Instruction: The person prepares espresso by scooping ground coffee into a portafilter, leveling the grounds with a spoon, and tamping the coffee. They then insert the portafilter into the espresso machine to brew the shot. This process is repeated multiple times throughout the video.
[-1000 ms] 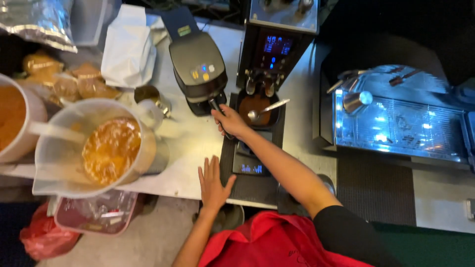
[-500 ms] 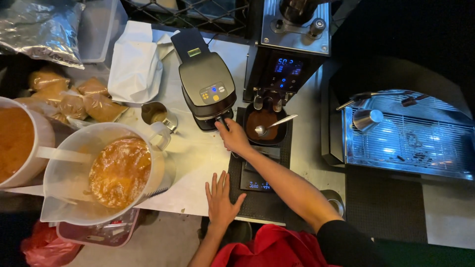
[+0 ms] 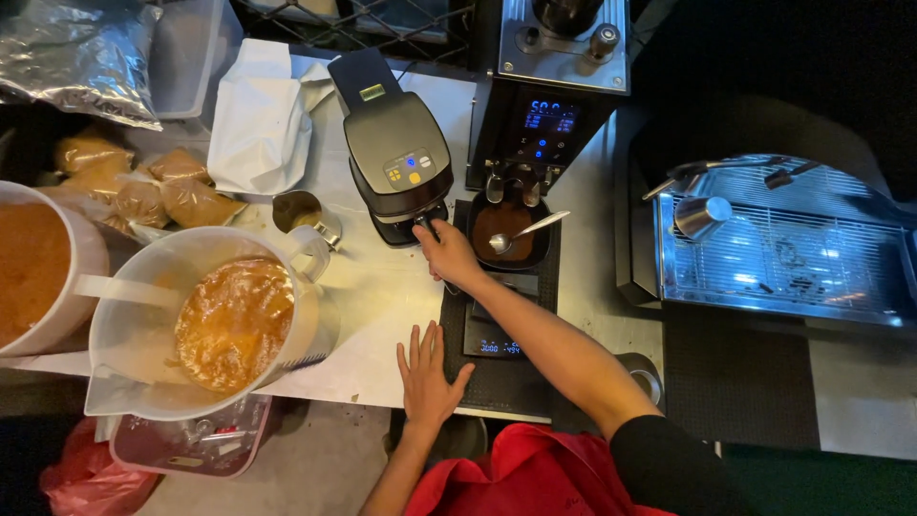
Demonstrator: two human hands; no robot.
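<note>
Right hand (image 3: 449, 254) is grasping a handle under the black machine (image 3: 396, 162), fingers clenched; steady pulling would suit. Left hand (image 3: 427, 371) is resting flat, fingers released, at six o'clock on the counter (image 3: 377, 296).

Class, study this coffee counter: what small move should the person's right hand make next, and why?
Probably draw the handle back towards the scale. The right hand grips a handle at the black machine; the left hand lies flat on the counter, steadying.

Handle under right hand (image 3: 449, 253), grip hidden.
</note>
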